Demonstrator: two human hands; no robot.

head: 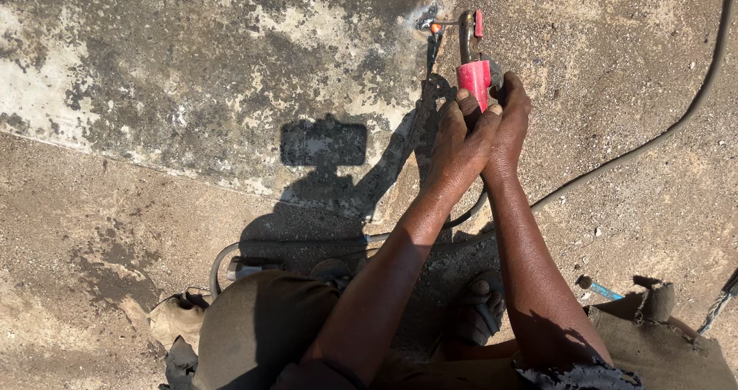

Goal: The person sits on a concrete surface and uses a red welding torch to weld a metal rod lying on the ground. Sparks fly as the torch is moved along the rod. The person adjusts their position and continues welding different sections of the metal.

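Dusty ground, stained plate [192, 75]: left hand [457, 148] and right hand [509, 125] both clamp the red holder [474, 78], rod tip glowing at plate's edge, mid-weld; next needs steady travel along that edge.

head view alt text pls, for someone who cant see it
Both hands, left hand and right hand, grip a red-handled welding holder whose rod tip glows orange against a stained metal sheet. A grey cable trails across the sandy ground.
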